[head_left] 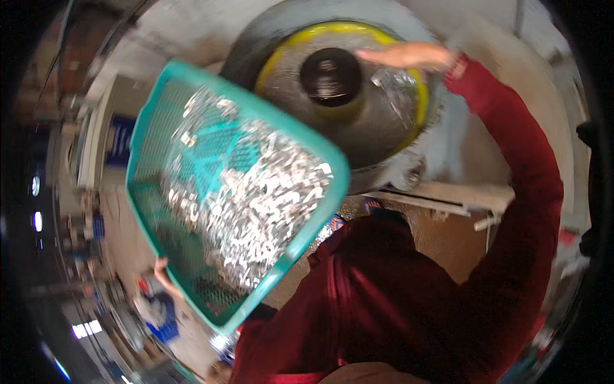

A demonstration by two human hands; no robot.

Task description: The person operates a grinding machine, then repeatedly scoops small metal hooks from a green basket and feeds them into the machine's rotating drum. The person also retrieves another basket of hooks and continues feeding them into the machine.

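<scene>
Holding the basket (294, 253) at its left side, the left hand (167, 280) shows only in part; its fingers look closed on the rim, while the rest is hidden behind the basket. The basket is teal, with mesh walls, and it sits tilted on the left of the scene, its far right side overlapping the edge of the machine (348, 144). Many small shiny pieces (268, 198) lie in it, heaped mostly toward its right and near side, with a thinner scatter at the far end. Bare teal bottom shows between them.

The right hand (409, 56) reaches in from the right over the far part of the machine, fingers straight and close together, with nothing visible in its hold. Its fingertips point left and end just beside the black cap (329, 77); blur makes it impossible to tell whether they touch it. The machine's round bowl has a yellow ring (348, 27) around it, and the cap stands at its middle. A few shiny bits (396, 89) lie in the bowl, right of the cap.

A dark red sleeve (511, 141) covers the right arm. Below the machine, shoes (371, 204) show on a brown floor (448, 243). Far left stands a pale cabinet (96, 144); near left, a blue box (165, 326).
</scene>
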